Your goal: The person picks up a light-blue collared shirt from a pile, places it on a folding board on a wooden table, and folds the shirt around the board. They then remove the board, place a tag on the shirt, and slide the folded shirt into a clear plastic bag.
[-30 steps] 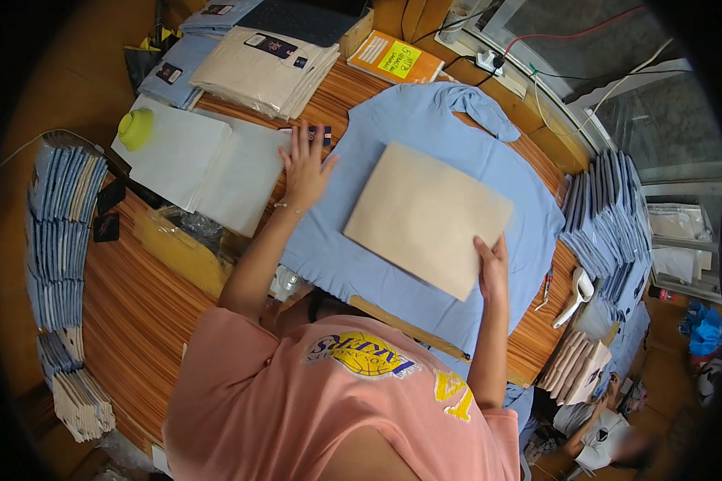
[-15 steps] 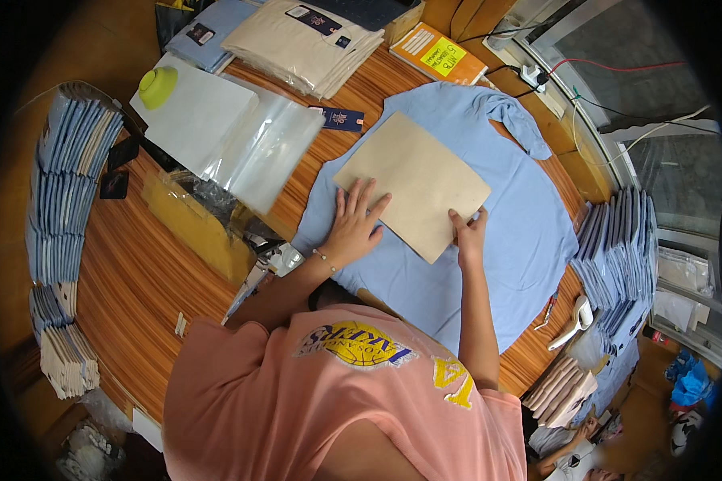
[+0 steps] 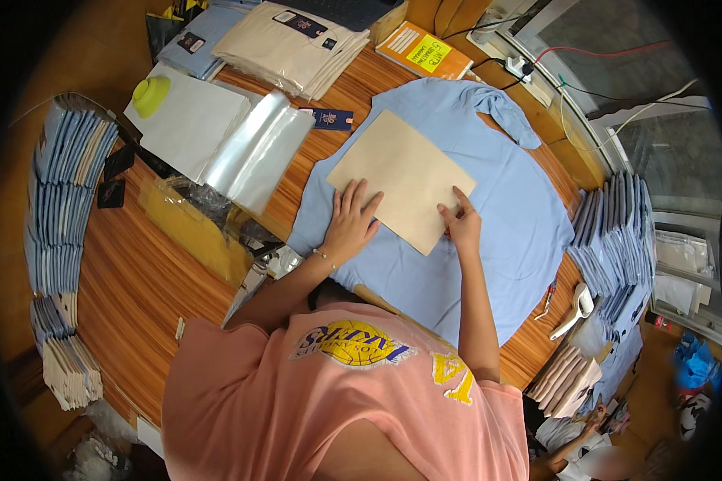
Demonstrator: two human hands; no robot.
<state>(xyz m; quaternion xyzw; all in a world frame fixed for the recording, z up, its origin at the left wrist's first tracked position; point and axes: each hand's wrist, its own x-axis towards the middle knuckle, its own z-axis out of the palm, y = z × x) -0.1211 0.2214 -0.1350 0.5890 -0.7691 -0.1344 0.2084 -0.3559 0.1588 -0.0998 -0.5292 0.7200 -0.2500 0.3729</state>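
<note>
A light blue garment is spread over the table in front of me, one sleeve folded at its far right. On top lies a tan cardboard sheet, set at an angle. My left hand rests open near the sheet's lower left edge, with its fingertips on the board. At the sheet's right corner is my right hand; thumb and forefinger are apart and touch the board, the other fingers curl under. Neither hand lifts the board.
Clear plastic bags and a white board with a green bowl lie left. Packed beige garments stand behind, beside an orange notebook. Folded-garment stacks line both sides. A white handheld tool and a seam-ripper-like tool lie right.
My right hand has shifted from pinching the board's right edge to thumb and forefinger spread on it. The whole scene has shifted slightly in view; my left hand stays on the board.
</note>
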